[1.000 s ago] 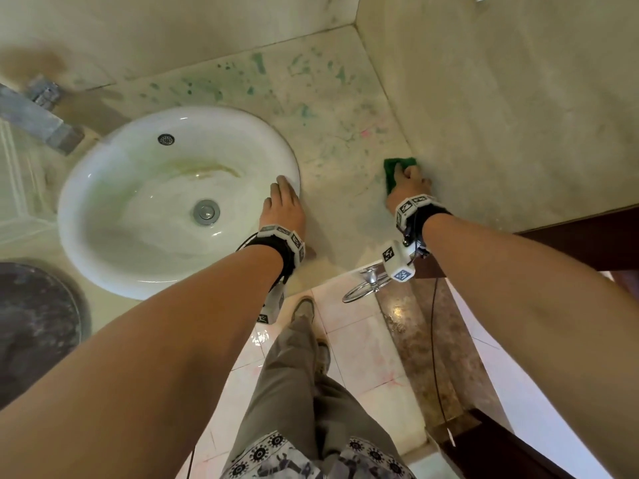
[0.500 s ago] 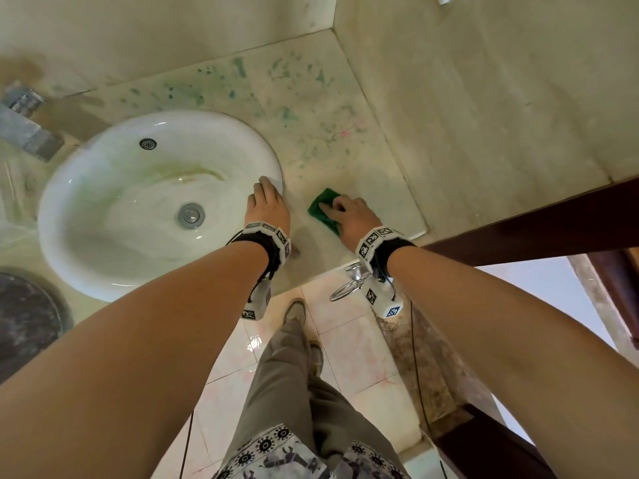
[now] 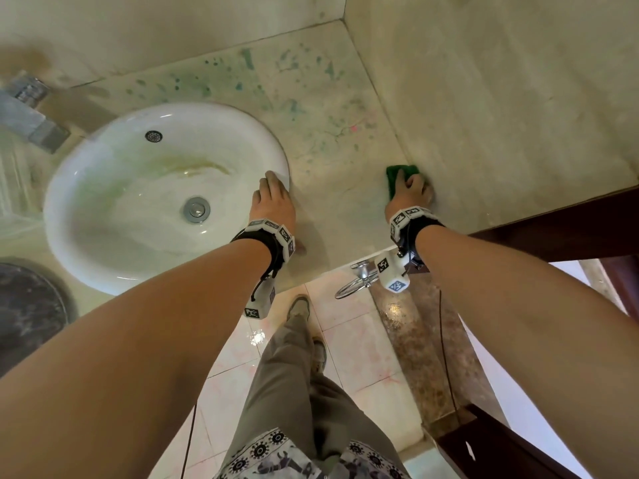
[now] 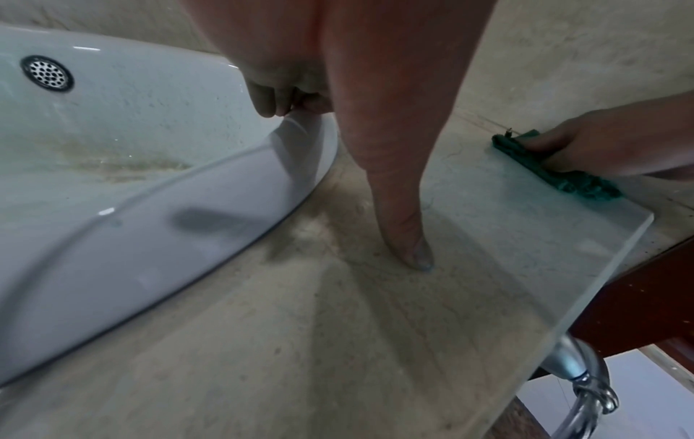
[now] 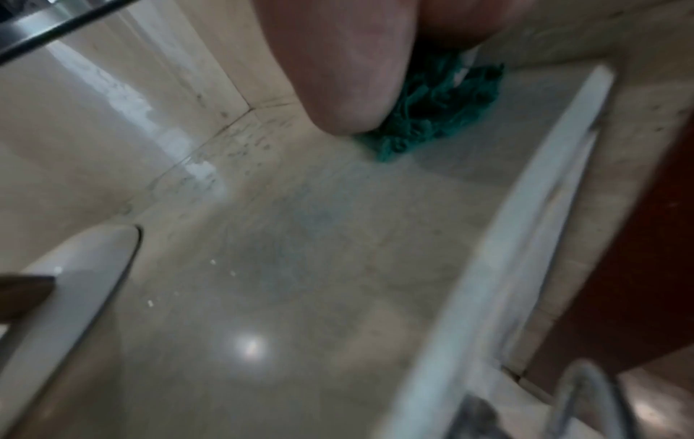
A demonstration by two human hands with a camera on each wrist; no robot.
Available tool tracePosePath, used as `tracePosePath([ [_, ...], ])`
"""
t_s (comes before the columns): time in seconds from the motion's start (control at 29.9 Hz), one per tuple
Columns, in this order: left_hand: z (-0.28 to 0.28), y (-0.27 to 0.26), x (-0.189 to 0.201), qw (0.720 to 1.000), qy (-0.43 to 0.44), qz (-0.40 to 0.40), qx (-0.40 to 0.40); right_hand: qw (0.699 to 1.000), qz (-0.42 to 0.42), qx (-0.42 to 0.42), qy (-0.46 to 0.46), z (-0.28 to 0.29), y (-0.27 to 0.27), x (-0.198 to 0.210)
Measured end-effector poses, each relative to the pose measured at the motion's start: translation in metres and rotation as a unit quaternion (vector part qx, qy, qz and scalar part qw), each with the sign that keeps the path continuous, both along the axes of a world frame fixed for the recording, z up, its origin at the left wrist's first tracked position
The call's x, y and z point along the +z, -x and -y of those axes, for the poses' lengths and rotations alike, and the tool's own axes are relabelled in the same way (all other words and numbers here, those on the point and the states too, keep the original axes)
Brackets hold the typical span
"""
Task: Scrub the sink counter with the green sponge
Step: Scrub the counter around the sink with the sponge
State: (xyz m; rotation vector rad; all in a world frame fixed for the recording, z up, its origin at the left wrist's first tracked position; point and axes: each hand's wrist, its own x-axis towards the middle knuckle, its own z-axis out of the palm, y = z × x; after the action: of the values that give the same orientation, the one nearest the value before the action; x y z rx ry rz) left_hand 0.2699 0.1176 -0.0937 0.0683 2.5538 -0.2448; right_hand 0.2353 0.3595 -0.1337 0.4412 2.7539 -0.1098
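Observation:
The green sponge lies flat on the beige stone counter against the right wall. My right hand presses down on it, fingers laid over the top; it also shows in the left wrist view and, blurred, in the right wrist view. My left hand rests on the right rim of the white basin, fingers straight on the rim, thumb planted on the counter.
Green and pink stains speckle the counter behind the basin. A metal tap sits at the back left. A chrome towel ring hangs under the counter's front edge. A dark wooden frame borders the right.
My right hand slid the sponge from the middle of the counter near the basin back out to the right wall. The left hand stayed on the basin rim.

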Motion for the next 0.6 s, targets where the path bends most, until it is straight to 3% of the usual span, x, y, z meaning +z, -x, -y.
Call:
tracePosePath([
  [0.1, 0.001, 0.001, -0.001, 1.0, -0.01, 0.0, -0.002, 0.999, 0.031, 0.006, 0.014, 0.011, 0.013, 0.01],
  [0.27, 0.004, 0.0, 0.001, 1.0, -0.025, -0.002, -0.005, 0.989, 0.003, 0.119, 0.089, 0.036, -0.002, 0.013],
  [0.47, 0.005, -0.004, 0.0, 0.999, -0.036, -0.033, -0.006, 0.939, -0.024, 0.318, 0.128, 0.07, -0.029, 0.005],
  [0.6, 0.007, -0.003, 0.0, 0.998, -0.048, -0.039, -0.006, 0.915, -0.032, 0.382, 0.126, 0.08, -0.024, 0.0],
])
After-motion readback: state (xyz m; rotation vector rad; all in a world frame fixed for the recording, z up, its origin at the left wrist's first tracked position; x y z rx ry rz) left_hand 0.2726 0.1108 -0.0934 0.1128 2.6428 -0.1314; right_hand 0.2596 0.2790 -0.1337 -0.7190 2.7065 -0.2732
